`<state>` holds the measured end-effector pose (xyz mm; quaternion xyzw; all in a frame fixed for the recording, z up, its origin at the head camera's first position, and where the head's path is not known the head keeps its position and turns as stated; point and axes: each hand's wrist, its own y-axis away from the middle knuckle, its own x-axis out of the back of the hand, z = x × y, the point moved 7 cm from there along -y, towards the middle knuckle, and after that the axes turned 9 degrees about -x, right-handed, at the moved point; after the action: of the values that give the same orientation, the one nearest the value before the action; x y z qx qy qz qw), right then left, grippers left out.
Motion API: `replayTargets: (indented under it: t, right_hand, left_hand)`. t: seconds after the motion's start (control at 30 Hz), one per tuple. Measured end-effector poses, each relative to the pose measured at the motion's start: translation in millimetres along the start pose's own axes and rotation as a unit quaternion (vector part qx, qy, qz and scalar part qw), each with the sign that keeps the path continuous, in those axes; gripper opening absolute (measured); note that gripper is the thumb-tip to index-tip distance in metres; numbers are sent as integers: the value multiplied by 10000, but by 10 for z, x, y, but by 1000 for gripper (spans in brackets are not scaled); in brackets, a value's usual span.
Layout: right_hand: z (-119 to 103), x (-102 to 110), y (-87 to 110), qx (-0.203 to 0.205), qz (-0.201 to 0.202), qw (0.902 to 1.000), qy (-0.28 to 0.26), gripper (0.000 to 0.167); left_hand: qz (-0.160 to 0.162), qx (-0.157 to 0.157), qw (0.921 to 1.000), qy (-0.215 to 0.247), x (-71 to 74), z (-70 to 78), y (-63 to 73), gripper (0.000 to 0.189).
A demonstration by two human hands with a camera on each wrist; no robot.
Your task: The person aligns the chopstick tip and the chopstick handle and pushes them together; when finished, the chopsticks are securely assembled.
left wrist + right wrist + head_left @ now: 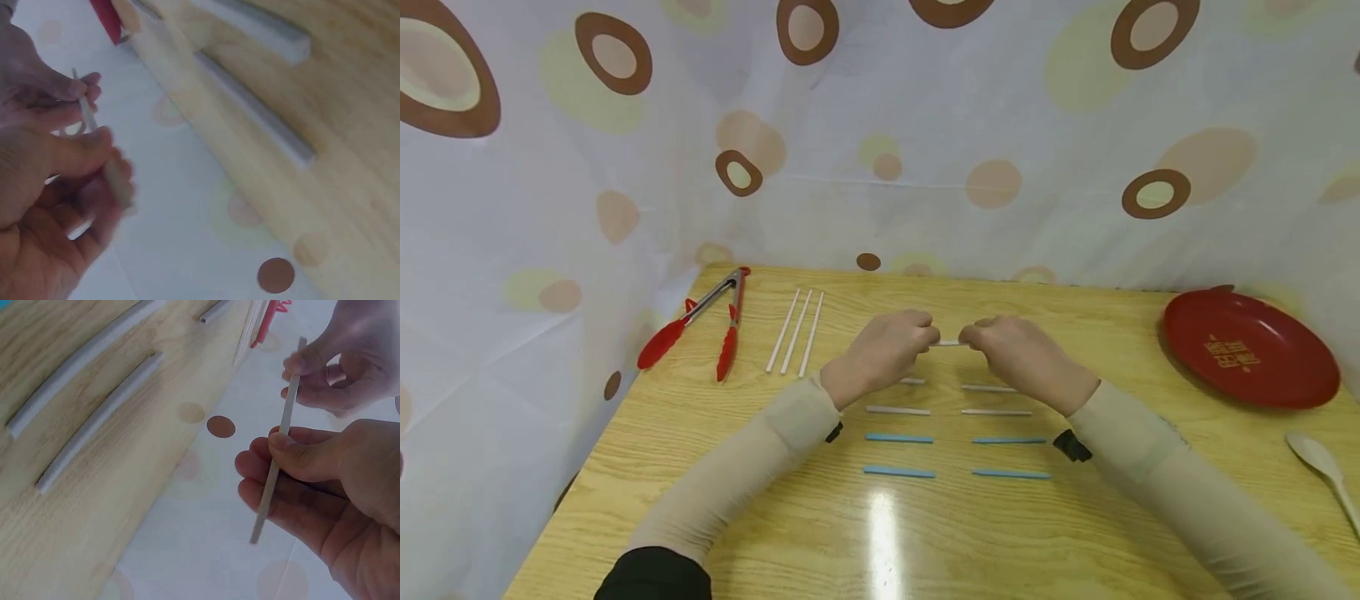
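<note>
Patterned fabric [925, 108] backs a wood-grain table [790, 517]. The left hand [887, 350] and right hand [1026, 358], fingers curled, together pinch one thin white stick [949, 342], held above the table. Short pale sticks [898, 410] and blue sticks [899, 438] lie in two columns nearer the person; three long sticks [797, 332] and red-tipped tongs [662, 342] lie left, a red plate [1285, 342] right.

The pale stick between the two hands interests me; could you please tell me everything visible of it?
The pale stick is slim, nearly straight and blunt-ended, whitish; its material is unclear. It looks unbroken. The left hand and right hand pinch it between thumb and fingers, both ends jutting past them in the right wrist view. It is raised off the table; the head view shows only the stretch between the hands, roughly level.
</note>
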<state>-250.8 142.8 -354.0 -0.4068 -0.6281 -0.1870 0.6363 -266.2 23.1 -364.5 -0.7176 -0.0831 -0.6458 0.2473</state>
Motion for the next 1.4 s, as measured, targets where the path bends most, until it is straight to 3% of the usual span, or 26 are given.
replayTargets:
  t: [0.07,0.2,0.33,0.47,0.67,0.87,1.03,1.13,1.4]
  right_hand:
    - [1,-6,0,19,-9,9998,201,33]
    - [-17,-3,-4,196,10,9983,557,36]
    - [-58,10,-31,554,246,9945,858,36]
    - [-88,49,-40,763,570,9929,712,32]
    - [-65,-17,38,774,344,9940,692,27]
    - [-27,-169,83,757,-51,9957,535,20]
    - [34,-294,92,325,-642,9972,185,25]
    - [57,-362,108,92,-1051,9943,133,28]
    - [134,-425,212,-159,-1447,9885,409,17]
  left_hand:
    - [-285,75,9991,-313,18,17,-21,10]
    - [-655,304,9964,-450,23,25,-41,12]
    - [-986,502,9937,-204,-19,-7,-28,13]
    - [-1427,1022,9834,467,-104,-146,74,14]
    - [-1385,1807,9623,1487,-195,-502,287,6]
    - [-1262,2646,9351,1992,-281,-857,537,3]
    - [-1167,3155,9143,2254,-351,-1003,659,8]
    - [-1196,3344,9075,2243,-375,-1037,688,13]
    - [-1367,3510,9068,1891,-392,-1088,682,16]
